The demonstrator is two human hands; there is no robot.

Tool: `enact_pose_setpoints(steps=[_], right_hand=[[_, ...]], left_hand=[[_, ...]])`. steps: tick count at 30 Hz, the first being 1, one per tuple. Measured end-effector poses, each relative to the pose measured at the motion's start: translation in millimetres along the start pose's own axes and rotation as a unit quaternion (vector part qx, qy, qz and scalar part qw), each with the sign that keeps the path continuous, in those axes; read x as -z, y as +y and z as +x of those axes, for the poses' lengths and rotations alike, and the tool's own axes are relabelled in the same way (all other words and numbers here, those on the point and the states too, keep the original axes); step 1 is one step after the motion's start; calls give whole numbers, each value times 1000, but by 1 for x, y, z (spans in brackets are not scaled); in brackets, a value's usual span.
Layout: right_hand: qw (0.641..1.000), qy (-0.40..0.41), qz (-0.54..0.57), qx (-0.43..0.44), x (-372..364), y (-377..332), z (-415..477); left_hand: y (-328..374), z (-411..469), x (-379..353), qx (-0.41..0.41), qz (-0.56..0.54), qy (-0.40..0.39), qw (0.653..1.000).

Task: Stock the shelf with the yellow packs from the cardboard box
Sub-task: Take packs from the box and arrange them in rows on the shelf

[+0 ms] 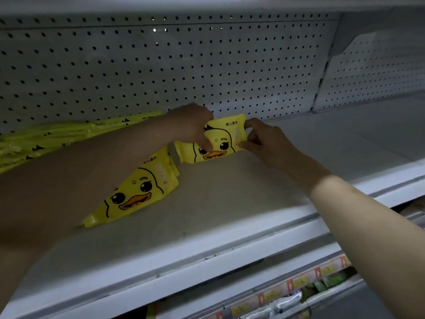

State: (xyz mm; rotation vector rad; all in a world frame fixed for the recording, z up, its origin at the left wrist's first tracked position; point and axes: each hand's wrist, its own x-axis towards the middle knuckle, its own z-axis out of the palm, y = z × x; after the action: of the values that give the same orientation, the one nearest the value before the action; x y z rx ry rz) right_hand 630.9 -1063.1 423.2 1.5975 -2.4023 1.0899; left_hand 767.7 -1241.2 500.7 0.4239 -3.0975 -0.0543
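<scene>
A yellow pack with a duck face (220, 139) stands at the back of the white shelf (230, 203), close to the pegboard wall. My left hand (193, 125) grips its left side from above, fingers curled over the front. My right hand (264, 141) pinches its right edge. A second duck-face pack (138, 192) lies tilted on the shelf to the left, partly under my left forearm. Further yellow packs (46, 139) are stacked at the far left. The cardboard box is out of sight.
The perforated back wall (207, 65) rises behind the shelf. To the right the shelf surface (356, 139) carries nothing. A lower shelf with price tags (299, 282) and green packaged goods (331, 279) shows at the bottom right.
</scene>
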Motion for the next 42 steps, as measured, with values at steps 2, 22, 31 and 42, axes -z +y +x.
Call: enact_pose_setpoints(steps=[2, 22, 31, 42], right_hand=[[1000, 2, -18, 3, -3, 3, 11], [996, 1, -2, -93, -60, -19, 120], [991, 25, -35, -123, -76, -30, 130], [990, 55, -54, -118, -62, -40, 118]], left_hand=[[-10, 12, 3, 11, 2, 13, 1000], [-77, 51, 3, 59, -16, 6, 998], [-87, 43, -3, 76, 47, 48, 995], [-71, 35, -5, 106, 123, 102, 981]])
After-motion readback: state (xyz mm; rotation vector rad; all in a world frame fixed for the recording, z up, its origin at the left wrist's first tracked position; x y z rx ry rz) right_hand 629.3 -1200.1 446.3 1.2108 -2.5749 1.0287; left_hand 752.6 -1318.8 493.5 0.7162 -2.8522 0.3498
